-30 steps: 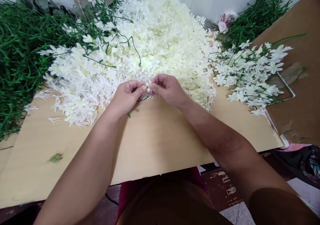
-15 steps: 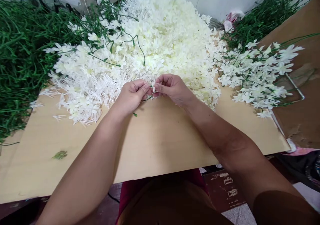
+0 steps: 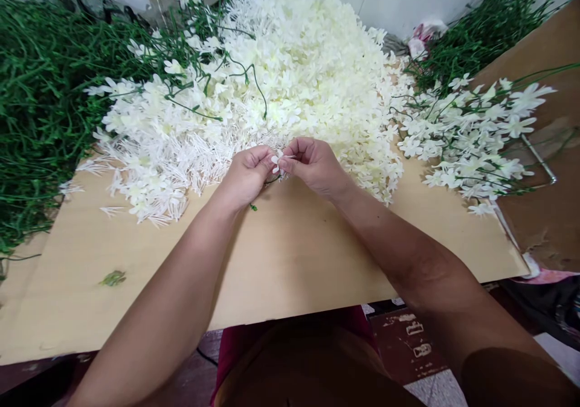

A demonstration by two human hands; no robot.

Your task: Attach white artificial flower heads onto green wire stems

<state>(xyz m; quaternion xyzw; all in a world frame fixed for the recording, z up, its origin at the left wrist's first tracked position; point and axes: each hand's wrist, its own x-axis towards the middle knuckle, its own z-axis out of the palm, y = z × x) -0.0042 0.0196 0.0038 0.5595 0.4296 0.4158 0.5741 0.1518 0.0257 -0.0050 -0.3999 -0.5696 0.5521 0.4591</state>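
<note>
Fingertip to fingertip, my two hands meet at the front edge of a heap of white artificial flowers [image 3: 308, 75]. My left hand [image 3: 248, 174] is closed in a pinch on a green plastic stem [image 3: 254, 207], whose tip hangs out below the fingers. A small white flower [image 3: 276, 162] shows between the hands, pinched by the thumb and fingers of my right hand [image 3: 312, 162]. Where flower and stem meet is mostly hidden by the fingertips.
Green stems [image 3: 45, 99] pile up at the left, with another bunch [image 3: 484, 32] at the back right. Stems with white flowers [image 3: 475, 135] lie at the right beside a brown cardboard sheet [image 3: 544, 214]. A small greenish scrap [image 3: 113, 278] rests on the tabletop [image 3: 290, 262].
A white flower now shows between my fingertips, where mainly the green stem showed before. Both hands remain close together, and the whole view has shifted slightly.
</note>
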